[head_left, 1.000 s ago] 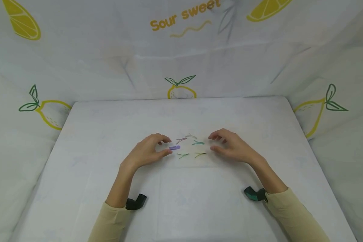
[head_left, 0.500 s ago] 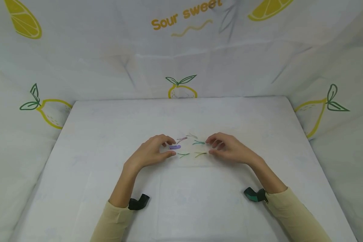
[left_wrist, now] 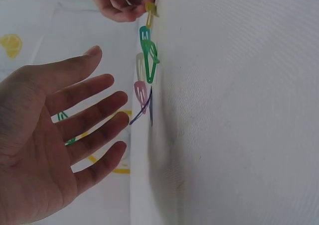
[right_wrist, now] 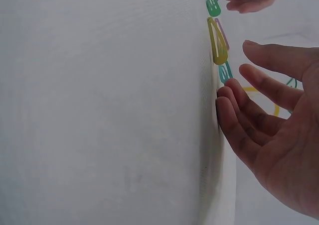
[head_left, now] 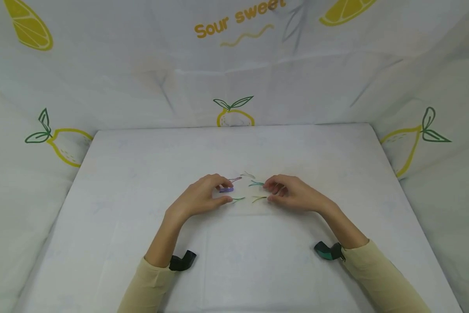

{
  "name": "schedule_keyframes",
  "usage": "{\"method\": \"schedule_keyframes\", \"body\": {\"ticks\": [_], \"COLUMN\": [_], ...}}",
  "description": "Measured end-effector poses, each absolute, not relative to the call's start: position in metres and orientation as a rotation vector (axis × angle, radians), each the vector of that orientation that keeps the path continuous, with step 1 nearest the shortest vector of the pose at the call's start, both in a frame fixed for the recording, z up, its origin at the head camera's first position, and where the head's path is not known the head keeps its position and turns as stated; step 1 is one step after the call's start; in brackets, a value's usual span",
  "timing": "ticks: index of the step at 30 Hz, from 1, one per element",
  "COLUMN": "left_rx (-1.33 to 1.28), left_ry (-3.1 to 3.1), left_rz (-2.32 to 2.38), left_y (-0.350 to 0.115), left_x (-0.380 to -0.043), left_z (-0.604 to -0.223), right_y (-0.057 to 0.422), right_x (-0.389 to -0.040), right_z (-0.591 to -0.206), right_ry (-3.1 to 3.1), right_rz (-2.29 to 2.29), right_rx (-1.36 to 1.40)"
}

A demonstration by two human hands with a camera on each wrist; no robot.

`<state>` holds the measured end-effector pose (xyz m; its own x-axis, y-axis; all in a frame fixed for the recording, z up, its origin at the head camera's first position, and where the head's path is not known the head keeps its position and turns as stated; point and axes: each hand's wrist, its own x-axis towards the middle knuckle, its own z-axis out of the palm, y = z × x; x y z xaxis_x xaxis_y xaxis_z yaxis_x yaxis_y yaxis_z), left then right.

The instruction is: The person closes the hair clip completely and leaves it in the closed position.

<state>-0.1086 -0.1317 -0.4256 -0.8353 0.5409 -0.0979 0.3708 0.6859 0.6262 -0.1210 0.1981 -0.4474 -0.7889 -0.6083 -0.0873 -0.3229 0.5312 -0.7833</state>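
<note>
Several snap hair clips lie open-legged in a loose ring on the white table. My left hand hovers at the ring's left side with relaxed fingers around the purple hair clip, thumb tip right at the green hair clip. The pink hair clip is partly behind its fingers. On the other side my right hand, fingers loosely bent and holding nothing, has its fingertips by the teal hair clip and its thumb beside the yellow hair clip. A pale grey hair clip lies farthest back.
The white table extends around the clips on every side. Behind it and at both sides hang white cloth walls printed with lemons. A dark wrist camera mount sits at the left cuff, another mount at the right.
Both hands have moved inward toward the ring of clips, the left one rightward and the right one slightly leftward and nearer me. The clips lie where they were.
</note>
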Motion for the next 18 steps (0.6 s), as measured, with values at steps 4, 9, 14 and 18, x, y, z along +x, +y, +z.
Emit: {"method": "schedule_keyframes", "body": {"ticks": [4, 9, 14, 18], "left_rx": [0.757, 0.761, 0.788, 0.804], "left_ry": [2.621, 2.618, 2.611, 2.602], "left_rz": [0.874, 0.857, 0.852, 0.845], "left_y": [-0.128, -0.123, -0.116, -0.110], "left_x": [-0.108, -0.108, -0.109, -0.108], "left_z": [-0.426, -0.428, -0.432, -0.434], "right_y": [0.197, 0.196, 0.195, 0.194], "right_x": [-0.121, -0.120, -0.120, -0.120], "right_z": [-0.447, -0.445, -0.444, -0.444], "right_ry": [2.410, 2.401, 2.406, 2.392], "right_rz": [-1.134, -1.126, -1.111, -1.115], "right_rx": [-0.758, -0.747, -0.756, -0.753]}}
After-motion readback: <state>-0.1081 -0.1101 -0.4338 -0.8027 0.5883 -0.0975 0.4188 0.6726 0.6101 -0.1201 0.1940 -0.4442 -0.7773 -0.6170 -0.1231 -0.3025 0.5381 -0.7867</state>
